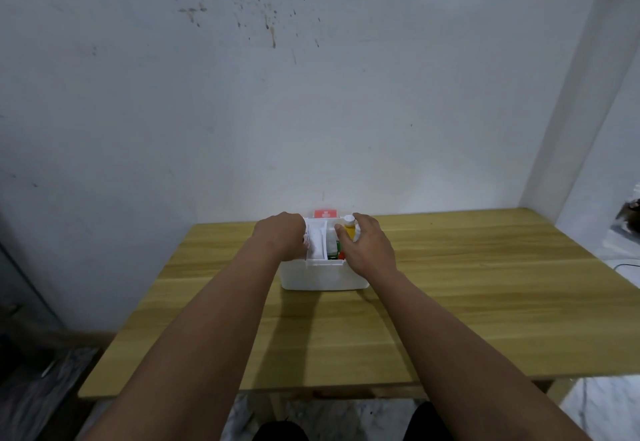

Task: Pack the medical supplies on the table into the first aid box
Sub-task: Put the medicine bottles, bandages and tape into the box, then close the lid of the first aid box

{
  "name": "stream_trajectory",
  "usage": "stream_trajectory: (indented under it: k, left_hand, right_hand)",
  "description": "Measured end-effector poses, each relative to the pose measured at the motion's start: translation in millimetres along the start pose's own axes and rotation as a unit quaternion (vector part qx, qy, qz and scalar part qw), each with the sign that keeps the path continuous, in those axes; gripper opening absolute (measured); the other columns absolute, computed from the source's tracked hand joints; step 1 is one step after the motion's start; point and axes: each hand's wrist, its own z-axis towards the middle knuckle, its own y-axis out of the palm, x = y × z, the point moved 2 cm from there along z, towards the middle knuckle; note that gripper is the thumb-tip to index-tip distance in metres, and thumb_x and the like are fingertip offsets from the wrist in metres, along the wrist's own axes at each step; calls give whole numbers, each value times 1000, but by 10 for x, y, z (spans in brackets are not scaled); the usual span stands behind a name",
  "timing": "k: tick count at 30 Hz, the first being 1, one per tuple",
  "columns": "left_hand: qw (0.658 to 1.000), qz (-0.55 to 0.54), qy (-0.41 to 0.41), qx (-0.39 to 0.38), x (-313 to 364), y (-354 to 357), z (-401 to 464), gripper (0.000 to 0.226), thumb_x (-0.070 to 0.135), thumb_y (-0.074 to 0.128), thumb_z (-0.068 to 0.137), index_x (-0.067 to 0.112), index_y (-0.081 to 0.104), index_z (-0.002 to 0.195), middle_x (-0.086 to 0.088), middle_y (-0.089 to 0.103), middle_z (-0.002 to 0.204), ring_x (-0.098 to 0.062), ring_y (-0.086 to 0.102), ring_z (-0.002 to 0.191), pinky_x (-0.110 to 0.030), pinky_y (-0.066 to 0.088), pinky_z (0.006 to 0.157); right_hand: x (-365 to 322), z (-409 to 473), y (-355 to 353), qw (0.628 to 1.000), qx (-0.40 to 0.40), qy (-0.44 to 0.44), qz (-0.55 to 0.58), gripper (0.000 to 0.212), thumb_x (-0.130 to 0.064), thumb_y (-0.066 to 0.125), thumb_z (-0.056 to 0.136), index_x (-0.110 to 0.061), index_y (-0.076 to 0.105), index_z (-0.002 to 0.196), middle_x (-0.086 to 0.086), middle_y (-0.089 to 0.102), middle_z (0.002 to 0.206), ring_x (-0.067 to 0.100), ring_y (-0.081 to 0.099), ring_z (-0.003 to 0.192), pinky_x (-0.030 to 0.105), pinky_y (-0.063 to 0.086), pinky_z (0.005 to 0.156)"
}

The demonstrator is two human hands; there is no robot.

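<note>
A white first aid box [322, 276] stands open at the far middle of the wooden table [450, 302], its red-labelled lid [325, 213] upright behind it. My right hand [369, 250] is over the box's right side, fingers closed round a yellow bottle with a white cap [349, 229]. My left hand [282, 236] is at the box's left side, holding white packaging [317, 239] that sits in the box. Green and red items [337, 253] show inside between my hands. Much of the box's inside is hidden by my hands.
A pale wall rises directly behind the table. Dark clutter lies on the floor at the left, and a cable and a dark object [630, 220] sit beyond the table's right edge.
</note>
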Motion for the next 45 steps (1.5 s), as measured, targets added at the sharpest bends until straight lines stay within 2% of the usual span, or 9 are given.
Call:
stream_trajectory:
  k: [3,14,17,21,26,31,36,42,45]
  left_hand:
    - [1000,0,10,8,-10,16,9,24,35,61,90,24,67,109,4,69,105,-20,66,94,-34,56,76]
    - [1000,-25,-9,-12,-8,74,31,9,20,61,82,17,70,82,1,62,73,-21,59,67,-27,45,57]
    - [997,-72,-20,-12,-60,57,25,22,27,63,77,20,72,96,1,73,96,-20,68,84,-32,57,71]
    - [986,-161,-50,21,-194,-6,-1,47,36,61,85,28,66,130,5,70,124,-19,65,110,-38,56,89]
    - [959,-233,-121,111,-444,-12,10,37,34,54,91,27,69,124,6,71,120,-20,65,108,-36,53,86]
    - [941,-290,-153,88,-605,191,109,40,46,55,96,21,70,122,-1,72,120,-22,66,104,-41,56,90]
    - [894,-406,-183,47,-683,451,325,54,53,56,96,13,66,131,-7,69,128,-26,67,104,-45,57,93]
    - [817,-531,-223,-23,-616,637,616,43,52,55,100,12,70,111,-11,72,115,-22,68,86,-34,55,76]
    - [780,-572,-248,-53,-618,681,755,57,60,56,96,9,65,120,-10,70,111,-25,68,87,-34,51,70]
  right_hand:
    - [-7,-3,-9,1000,-1,-2,-2,62,-58,50,96,-20,46,144,-1,45,148,21,51,130,35,45,98]
    - [-26,-15,-24,1000,-3,2,-6,63,-59,48,95,-21,46,145,-1,45,149,22,51,130,36,44,98]
    - [-32,-20,-30,1000,-7,2,-7,63,-59,48,96,-21,45,145,-1,45,149,21,51,130,35,44,97]
    - [-41,13,-49,999,-39,12,-1,73,-65,46,94,-19,39,151,1,38,156,22,44,138,39,41,105]
    - [-58,124,-133,996,-51,52,56,83,-75,45,89,-19,40,152,6,42,155,24,42,140,41,38,110]
    - [37,386,-177,980,-38,148,127,80,-73,45,91,-13,52,143,9,56,144,27,53,131,43,42,108]
    - [160,692,-153,949,-84,254,165,71,-59,45,99,8,61,116,21,65,118,36,62,109,49,49,100]
    - [376,925,40,914,-107,326,215,55,-41,61,95,1,57,130,16,65,115,31,65,97,40,54,87]
    - [398,1006,102,903,-111,345,230,52,-36,63,94,1,57,130,17,66,118,33,66,97,35,52,76]
